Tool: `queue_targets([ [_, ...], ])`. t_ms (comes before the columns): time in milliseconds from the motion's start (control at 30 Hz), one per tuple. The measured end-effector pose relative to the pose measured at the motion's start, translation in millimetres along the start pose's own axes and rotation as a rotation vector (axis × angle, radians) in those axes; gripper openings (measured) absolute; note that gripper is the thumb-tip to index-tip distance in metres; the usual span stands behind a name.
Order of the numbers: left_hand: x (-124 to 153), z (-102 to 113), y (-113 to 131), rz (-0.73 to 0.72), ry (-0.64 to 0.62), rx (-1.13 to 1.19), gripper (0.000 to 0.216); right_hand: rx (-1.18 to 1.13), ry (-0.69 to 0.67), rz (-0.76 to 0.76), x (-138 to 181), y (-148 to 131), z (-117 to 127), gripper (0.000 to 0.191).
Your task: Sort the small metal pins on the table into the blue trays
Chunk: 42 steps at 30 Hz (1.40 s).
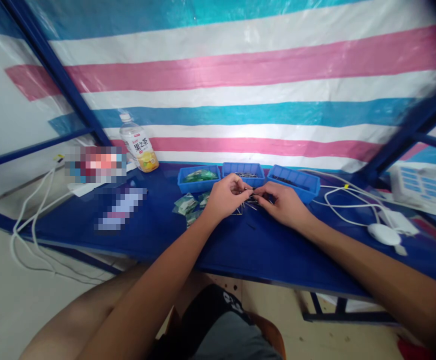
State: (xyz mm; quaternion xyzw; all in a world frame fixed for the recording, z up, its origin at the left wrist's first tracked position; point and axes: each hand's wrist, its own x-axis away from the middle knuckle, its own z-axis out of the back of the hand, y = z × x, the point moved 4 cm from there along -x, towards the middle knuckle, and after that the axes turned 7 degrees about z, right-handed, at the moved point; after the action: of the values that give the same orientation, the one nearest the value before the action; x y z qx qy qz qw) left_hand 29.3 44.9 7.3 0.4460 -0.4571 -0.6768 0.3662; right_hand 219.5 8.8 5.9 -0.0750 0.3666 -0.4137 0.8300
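Note:
My left hand [225, 194] and my right hand [280, 201] meet over the desk, fingertips pinched close together. Between them is something small and dark, too small to make out. Just behind stand three blue bins: the left bin [182, 188] holds green packets [201, 175], the middle bin [243, 166] holds thin metallic pieces [244, 175], and the right bin [308, 181] holds small dark parts [281, 180]. Small clear plastic packets [185, 204] lie left of my left hand. A few thin metallic pieces [250, 205] lie beneath my fingers, partly hidden.
A drink bottle [139, 145] stands at the back left of the blue desk [158, 225]. White cables [338, 202] and a round white device [384, 234] lie at the right, near a white power strip [422, 190]. White cords [34, 220] hang off the left edge.

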Motion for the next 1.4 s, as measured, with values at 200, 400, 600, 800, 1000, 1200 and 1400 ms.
queue_targets([
  [200,-2,1,0,-0.026,0.006,-0.034,0.028,-0.072,0.002,-0.065,-1,3,-1,0.026],
  [400,-2,3,-1,-0.026,0.031,-0.218,0.018,-0.407,0.072,-0.302,-2,16,-4,0.045],
  [600,0,3,3,-0.064,0.068,-0.311,0.007,-0.565,0.195,-0.419,-12,28,-6,0.053],
  [800,0,7,6,-0.086,0.126,-0.323,0.006,-0.142,0.058,-0.115,-14,6,0,0.043],
  [1000,2,11,9,-0.112,0.177,-0.331,0.004,0.122,-0.202,0.402,-5,-32,-16,0.059],
  [1200,2,12,9,-0.118,0.192,-0.360,0.004,0.222,-0.232,0.414,-6,-22,-22,0.061],
  [1400,1,11,8,-0.122,0.199,-0.358,0.004,0.211,-0.236,0.414,-8,-11,-13,0.057],
])
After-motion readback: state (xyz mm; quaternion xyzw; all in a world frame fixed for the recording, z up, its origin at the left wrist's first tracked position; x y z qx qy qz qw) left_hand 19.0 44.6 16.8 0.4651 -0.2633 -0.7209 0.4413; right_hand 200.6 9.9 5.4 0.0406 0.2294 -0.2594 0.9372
